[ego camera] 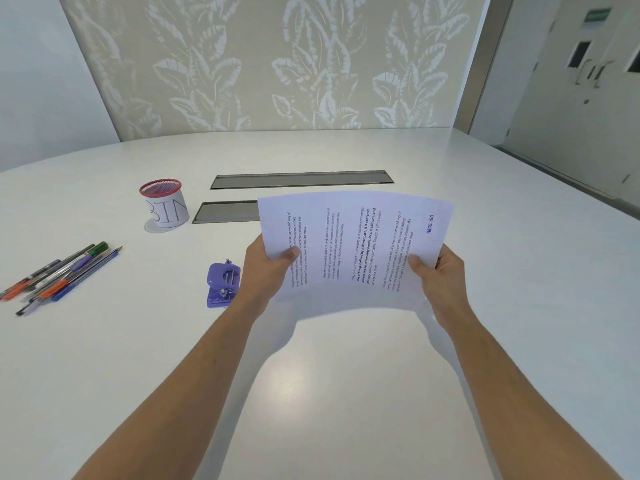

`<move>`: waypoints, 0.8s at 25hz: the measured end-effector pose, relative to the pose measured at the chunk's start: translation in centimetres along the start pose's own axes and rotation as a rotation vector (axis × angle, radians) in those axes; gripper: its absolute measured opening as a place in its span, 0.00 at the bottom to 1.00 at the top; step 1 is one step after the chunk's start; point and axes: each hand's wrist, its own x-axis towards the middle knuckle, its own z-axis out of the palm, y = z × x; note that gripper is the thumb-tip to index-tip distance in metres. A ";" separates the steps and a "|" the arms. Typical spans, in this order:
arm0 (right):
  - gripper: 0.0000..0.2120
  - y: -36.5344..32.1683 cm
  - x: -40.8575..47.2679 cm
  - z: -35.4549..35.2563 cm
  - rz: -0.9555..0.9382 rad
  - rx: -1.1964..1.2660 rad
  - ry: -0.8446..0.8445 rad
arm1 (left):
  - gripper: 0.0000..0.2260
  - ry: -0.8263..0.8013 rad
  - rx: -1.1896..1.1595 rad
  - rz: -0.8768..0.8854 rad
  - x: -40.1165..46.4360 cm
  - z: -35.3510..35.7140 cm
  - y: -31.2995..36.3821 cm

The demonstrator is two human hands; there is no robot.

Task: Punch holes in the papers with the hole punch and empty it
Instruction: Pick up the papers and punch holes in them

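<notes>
So both hands have the papers lifted off the surface, right in the middle of the frame. The left hand pinches the lower left corner, thumb on top, and the right hand pinches the lower right corner the same way. The text runs sideways, so the stack's long axis goes left to right across the picture, bowed up a bit in the middle.

The bit that matters: the hole punch sits on the surface just left of the left hand, near its wrist, long axis running roughly up and down the frame. So I'd guess the left hand is the nearer one to feed it.

The bin is up at center left, well apart from the punch, with pens at the far left.

Can't tell how many sheets are in the stack, the fingers underneath are hidden, and I can't make out which way the punch's slot faces.
</notes>
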 end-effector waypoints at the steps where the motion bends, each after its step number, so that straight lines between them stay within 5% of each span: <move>1: 0.13 0.4 -0.3 0.0 0.023 -0.003 0.004 | 0.12 -0.010 -0.002 -0.010 -0.1 0.0 -0.4; 7: 0.11 -0.3 0.5 -0.3 0.072 0.036 0.107 | 0.11 -0.033 -0.061 0.024 0.7 0.1 0.4; 10: 0.19 0.5 0.2 -0.1 0.221 0.163 0.213 | 0.12 -0.034 -0.191 -0.004 0.4 0.6 0.3; 15: 0.18 0.3 -1.5 2.7 0.308 0.658 -0.056 | 0.17 -0.089 -0.367 -0.064 -1.1 3.0 -0.6; 20: 0.24 -0.2 -1.0 4.3 0.360 0.636 0.159 | 0.16 -0.172 -0.405 -0.152 -2.3 3.9 -1.3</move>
